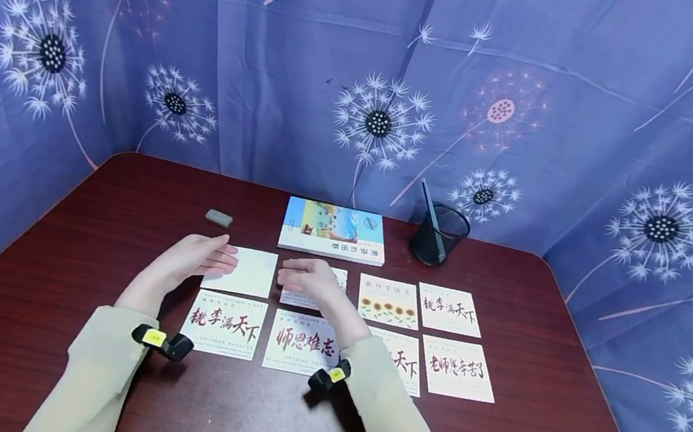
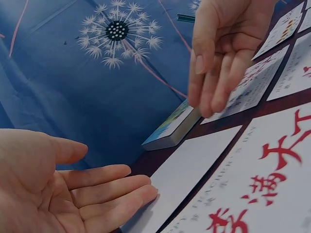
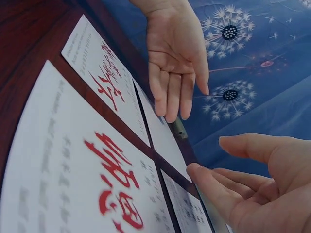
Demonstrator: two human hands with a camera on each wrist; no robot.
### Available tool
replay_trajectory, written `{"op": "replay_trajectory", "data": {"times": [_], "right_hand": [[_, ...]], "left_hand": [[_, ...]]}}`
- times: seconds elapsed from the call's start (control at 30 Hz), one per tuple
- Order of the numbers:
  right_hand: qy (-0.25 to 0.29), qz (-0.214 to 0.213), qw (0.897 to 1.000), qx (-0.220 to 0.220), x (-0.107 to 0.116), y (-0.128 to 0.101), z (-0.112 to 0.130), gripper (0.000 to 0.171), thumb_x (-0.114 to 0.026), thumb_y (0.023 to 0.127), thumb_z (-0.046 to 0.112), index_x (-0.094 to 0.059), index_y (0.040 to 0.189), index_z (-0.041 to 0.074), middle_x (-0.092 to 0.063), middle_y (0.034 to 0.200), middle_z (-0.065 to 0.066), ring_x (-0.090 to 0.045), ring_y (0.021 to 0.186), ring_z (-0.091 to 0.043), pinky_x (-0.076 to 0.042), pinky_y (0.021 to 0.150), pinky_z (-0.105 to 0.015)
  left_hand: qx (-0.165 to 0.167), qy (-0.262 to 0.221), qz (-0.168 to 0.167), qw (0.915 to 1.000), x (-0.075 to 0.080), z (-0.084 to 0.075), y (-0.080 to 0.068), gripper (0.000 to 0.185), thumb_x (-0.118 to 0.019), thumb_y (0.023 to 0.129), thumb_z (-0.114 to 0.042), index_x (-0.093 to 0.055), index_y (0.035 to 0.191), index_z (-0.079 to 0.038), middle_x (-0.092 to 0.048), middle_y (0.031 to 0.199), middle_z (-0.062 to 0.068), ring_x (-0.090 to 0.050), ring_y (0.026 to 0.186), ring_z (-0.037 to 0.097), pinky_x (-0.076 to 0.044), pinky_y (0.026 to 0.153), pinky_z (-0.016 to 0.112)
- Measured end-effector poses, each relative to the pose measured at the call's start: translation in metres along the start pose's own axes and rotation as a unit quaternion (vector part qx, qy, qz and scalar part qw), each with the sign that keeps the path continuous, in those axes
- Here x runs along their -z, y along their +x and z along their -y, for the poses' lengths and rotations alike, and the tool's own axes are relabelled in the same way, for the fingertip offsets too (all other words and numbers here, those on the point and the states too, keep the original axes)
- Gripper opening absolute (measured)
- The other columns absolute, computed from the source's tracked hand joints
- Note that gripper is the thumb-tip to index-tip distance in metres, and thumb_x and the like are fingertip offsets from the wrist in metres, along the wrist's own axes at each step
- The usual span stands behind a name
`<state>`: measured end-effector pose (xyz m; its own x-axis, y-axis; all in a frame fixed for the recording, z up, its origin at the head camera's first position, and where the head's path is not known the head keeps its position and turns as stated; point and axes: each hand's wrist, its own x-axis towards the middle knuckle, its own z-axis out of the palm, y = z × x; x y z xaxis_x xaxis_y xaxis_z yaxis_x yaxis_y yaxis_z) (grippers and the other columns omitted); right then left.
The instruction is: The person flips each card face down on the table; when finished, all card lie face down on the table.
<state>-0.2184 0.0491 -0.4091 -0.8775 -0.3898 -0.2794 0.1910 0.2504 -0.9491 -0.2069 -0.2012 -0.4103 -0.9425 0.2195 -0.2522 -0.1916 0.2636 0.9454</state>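
Over the left edge of a blank white card point(image 1: 255, 274) in the head view, my left hand point(image 1: 192, 260) is held with fingers straight and palm turned inward, gripping nothing. My right hand point(image 1: 316, 283) faces it from the other side, fingers extended, over a printed card point(image 1: 338, 280) that it partly hides. Both palms show in the left wrist view, where the left hand point(image 2: 92, 189) has its fingertips near the blank card point(image 2: 194, 150). Below lie two cards with red brush lettering, a left one point(image 1: 223, 327) and a middle one point(image 1: 297, 344). Whether fingertips touch a card, I cannot tell.
A sunflower card point(image 1: 389, 302) and several lettered cards, one at the lower right point(image 1: 458, 369), lie rightward in two rows. Behind them are a book point(image 1: 333, 231), a black mesh pen cup point(image 1: 440, 236) and a small grey block point(image 1: 218, 218). A blue curtain point(image 1: 271, 89) hangs behind.
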Motion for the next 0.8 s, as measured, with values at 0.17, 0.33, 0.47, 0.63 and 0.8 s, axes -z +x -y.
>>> {"op": "replay_trajectory", "data": {"times": [0.17,0.33,0.47,0.63,0.8], "right_hand": [[-0.017,-0.009,1.000,0.023,0.014,-0.006,-0.001,0.041,-0.064,0.091,0.006,-0.058,0.130,-0.006,-0.067,0.121,-0.023,-0.066,0.113,-0.029,-0.054,0.096,-0.035],[-0.049,-0.030,0.998,0.034,0.034,-0.015,-0.005,0.041,-0.065,0.090,0.007,-0.060,0.129,-0.005,-0.069,0.119,-0.020,-0.067,0.107,-0.023,-0.054,0.095,-0.034],[-0.057,-0.048,0.997,0.037,0.052,-0.021,-0.011,0.041,-0.064,0.090,0.007,-0.059,0.130,-0.005,-0.068,0.120,-0.021,-0.068,0.103,-0.020,-0.054,0.094,-0.035],[-0.072,-0.059,0.995,0.028,0.072,-0.028,-0.018,0.042,-0.064,0.091,0.009,-0.058,0.131,-0.004,-0.067,0.121,-0.021,-0.067,0.106,-0.021,-0.050,0.100,-0.038],[-0.068,-0.063,0.996,0.013,0.088,-0.035,-0.022,0.043,-0.063,0.091,0.006,-0.056,0.131,-0.008,-0.065,0.123,-0.024,-0.067,0.107,-0.019,-0.051,0.098,-0.033]], "left_hand": [[-0.006,-0.008,-0.002,0.9999,-0.009,0.003,0.004,0.051,-0.035,0.107,-0.027,-0.044,0.138,0.014,-0.057,0.131,0.031,-0.068,0.109,0.017,-0.055,0.089,0.020],[-0.009,-0.040,0.000,0.9992,-0.023,0.002,0.007,0.050,-0.036,0.107,-0.026,-0.043,0.140,0.011,-0.053,0.136,0.031,-0.064,0.117,0.024,-0.054,0.092,0.022],[-0.002,-0.091,0.018,0.9957,-0.038,-0.001,0.010,0.051,-0.035,0.107,-0.025,-0.039,0.143,0.010,-0.047,0.142,0.031,-0.055,0.128,0.032,-0.052,0.097,0.024],[0.013,-0.148,0.038,0.9881,-0.056,-0.006,0.013,0.050,-0.030,0.108,-0.020,-0.032,0.147,0.010,-0.039,0.148,0.031,-0.042,0.138,0.038,-0.046,0.105,0.028],[0.016,-0.162,0.023,0.9863,-0.066,-0.012,0.013,0.051,-0.029,0.108,-0.020,-0.030,0.147,0.011,-0.037,0.149,0.033,-0.040,0.139,0.039,-0.041,0.110,0.033]]}}
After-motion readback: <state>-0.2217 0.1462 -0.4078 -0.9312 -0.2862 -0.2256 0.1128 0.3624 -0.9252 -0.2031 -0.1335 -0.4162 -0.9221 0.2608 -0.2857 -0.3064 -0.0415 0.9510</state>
